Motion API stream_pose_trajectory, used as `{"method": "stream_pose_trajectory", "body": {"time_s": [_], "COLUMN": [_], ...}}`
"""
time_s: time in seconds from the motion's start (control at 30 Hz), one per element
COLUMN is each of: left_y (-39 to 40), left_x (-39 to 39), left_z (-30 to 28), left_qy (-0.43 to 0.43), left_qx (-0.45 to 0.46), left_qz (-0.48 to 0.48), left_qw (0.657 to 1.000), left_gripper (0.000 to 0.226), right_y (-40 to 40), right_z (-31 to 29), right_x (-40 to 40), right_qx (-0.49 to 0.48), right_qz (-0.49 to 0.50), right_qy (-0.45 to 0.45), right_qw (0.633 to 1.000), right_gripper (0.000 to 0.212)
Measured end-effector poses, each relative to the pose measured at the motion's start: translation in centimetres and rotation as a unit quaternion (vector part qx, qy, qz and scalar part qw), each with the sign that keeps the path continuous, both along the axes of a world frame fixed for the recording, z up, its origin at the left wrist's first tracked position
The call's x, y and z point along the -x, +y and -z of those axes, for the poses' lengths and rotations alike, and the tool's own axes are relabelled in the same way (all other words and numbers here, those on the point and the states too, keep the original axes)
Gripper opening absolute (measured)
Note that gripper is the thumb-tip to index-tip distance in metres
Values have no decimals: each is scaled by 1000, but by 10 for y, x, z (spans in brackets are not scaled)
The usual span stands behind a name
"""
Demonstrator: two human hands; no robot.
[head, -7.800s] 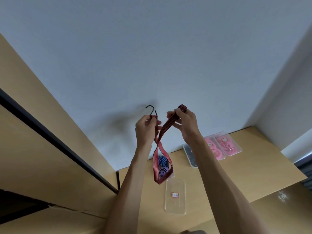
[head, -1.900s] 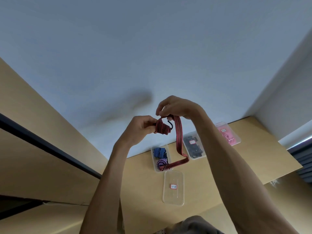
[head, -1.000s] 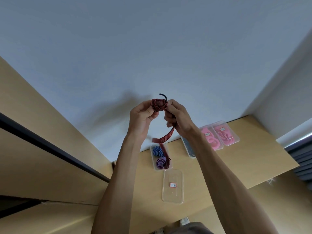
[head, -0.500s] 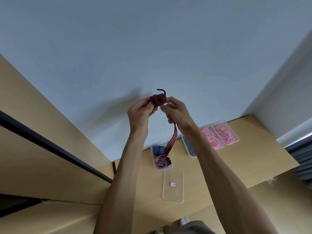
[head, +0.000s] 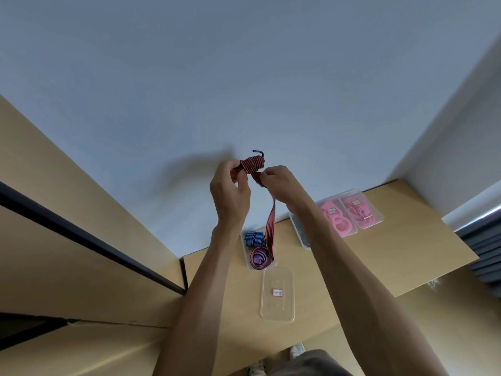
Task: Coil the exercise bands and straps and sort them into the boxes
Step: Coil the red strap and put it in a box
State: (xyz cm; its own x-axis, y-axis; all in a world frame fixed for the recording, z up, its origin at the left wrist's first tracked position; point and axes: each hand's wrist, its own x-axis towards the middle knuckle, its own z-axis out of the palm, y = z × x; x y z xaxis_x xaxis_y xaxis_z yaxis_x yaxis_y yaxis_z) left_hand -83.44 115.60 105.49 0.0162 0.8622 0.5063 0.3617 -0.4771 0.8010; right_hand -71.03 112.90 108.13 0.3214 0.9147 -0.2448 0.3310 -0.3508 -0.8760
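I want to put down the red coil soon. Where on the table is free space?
Bare wood lies right of the clear lid, below the pink boxes. Crowded: the open box with blue coil and purple coil, under the hanging strap.

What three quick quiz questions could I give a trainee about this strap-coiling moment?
1. True or false: the red strap is fully coiled.
2. Which hand holds the coil? A) left hand B) right hand
3. Fill in: the box under the hanging tail holds a blue roll and a ____ roll.

Key:
1. False; a tail hangs loose toward the table.
2. A; the right hand feeds the strap.
3. Purple.
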Motion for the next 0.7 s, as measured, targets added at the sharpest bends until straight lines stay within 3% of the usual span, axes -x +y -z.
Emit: {"method": "stream_pose_trajectory", "body": {"time_s": [0.1, 0.17, 0.33, 0.43, 0.57, 0.7], "left_y": [7, 14, 15, 14, 13, 17], "left_x": [1, 4, 6, 10, 14, 13], "left_z": [-2, -4, -8, -11, -16, -16], "left_qy": [-126, -193, -221, -265, -299, -308], "left_qx": [195, 263, 294, 305, 291, 280], "left_qz": [54, 51, 36, 76, 124, 59], "left_qw": [971, 944, 929, 912, 900, 907], "left_gripper": [9, 15, 8, 5, 5, 1], "right_y": [-4, -8, -8, -10, -8, -9], "right_z": [2, 5, 8, 7, 7, 4], "right_x": [2, 4, 5, 4, 6, 4], "right_qx": [-37, -63, -87, -96, -132, -154], "right_qz": [-4, 3, -24, -36, -3, -9], "right_qy": [-8, 27, 56, 59, 2, -36], "right_qw": [999, 998, 994, 993, 991, 987], "right_gripper": [25, 19, 16, 12, 10, 19]}}
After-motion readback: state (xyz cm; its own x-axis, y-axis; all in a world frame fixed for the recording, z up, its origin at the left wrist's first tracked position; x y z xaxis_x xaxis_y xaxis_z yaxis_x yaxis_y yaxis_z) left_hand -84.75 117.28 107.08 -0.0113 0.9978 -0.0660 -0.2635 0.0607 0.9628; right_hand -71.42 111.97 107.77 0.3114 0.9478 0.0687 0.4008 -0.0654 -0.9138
